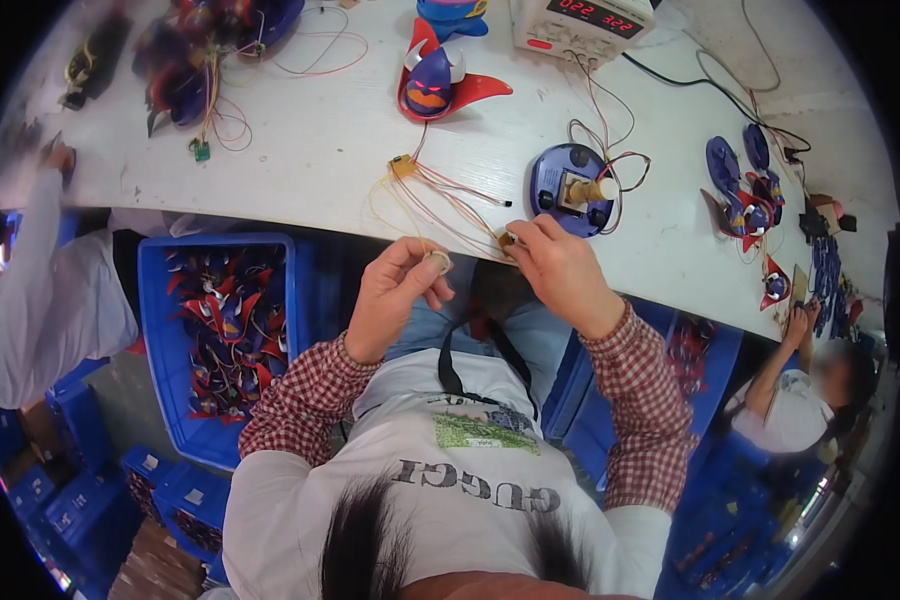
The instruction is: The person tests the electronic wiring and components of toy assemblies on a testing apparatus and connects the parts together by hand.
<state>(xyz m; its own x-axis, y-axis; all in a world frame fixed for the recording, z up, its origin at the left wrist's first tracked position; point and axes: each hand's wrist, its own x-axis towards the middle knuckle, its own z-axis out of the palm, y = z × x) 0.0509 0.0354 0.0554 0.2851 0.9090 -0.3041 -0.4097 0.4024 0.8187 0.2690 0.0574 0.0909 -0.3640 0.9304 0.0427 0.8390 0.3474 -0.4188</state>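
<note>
My left hand (395, 295) is closed in a pinch on a small round disc (438, 263) with thin yellow wires, just off the table's front edge. My right hand (568, 270) pinches a small brownish wired part (507, 241) at that edge. Thin wires spread from a small yellow-brown circuit board (402, 166) lying on the table, and one lead runs up to a purple toy figure (429, 88) with white horns and red wings. Close above my right hand sits a purple round base (548, 180) with a pale knob-like post (607, 188) and wires.
A power supply (582, 25) with a red display stands at the back of the white table (320, 150). Wired toys (185, 70) lie back left, more purple parts (738, 190) right. A blue bin (155, 350) of toys is at my left. Co-workers sit at both sides.
</note>
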